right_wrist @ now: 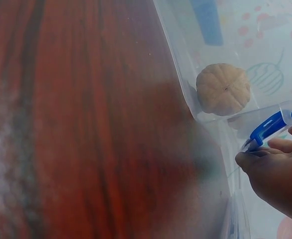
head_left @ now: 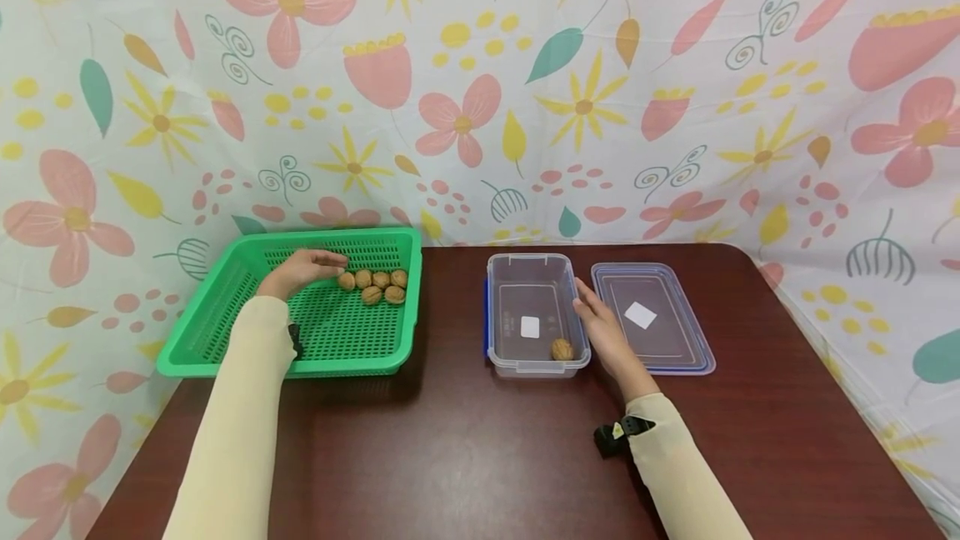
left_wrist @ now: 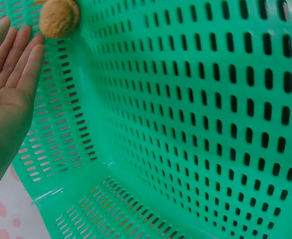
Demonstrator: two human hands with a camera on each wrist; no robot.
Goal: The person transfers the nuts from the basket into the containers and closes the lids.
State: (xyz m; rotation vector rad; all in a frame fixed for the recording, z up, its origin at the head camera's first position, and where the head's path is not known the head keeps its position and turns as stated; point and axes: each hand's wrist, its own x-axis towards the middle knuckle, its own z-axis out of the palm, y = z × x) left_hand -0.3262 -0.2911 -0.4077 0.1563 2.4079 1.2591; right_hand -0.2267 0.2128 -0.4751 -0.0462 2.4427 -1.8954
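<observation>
My left hand (head_left: 300, 271) reaches into a green perforated basket (head_left: 411, 315), its fingers extended towards several walnuts (head_left: 371, 295) at the basket's right side. In the left wrist view the palm faces up the basket wall, and a walnut (left_wrist: 57, 19) sits just beyond the fingertips. My right hand (head_left: 600, 323) lies along the right side of a clear plastic box (head_left: 525, 369), fingers nearly straight. In the right wrist view its thumb and fingers touch around a blue latch (right_wrist: 272, 127) on that side. One walnut (head_left: 562, 349) lies in the box's near right corner.
A clear lid (head_left: 675, 332) with a blue seal and a white label lies right of the box, partly behind my right hand. Everything stands on a dark red-brown table (head_left: 450, 457). A floral cloth (head_left: 465, 40) hangs along the table's back edge.
</observation>
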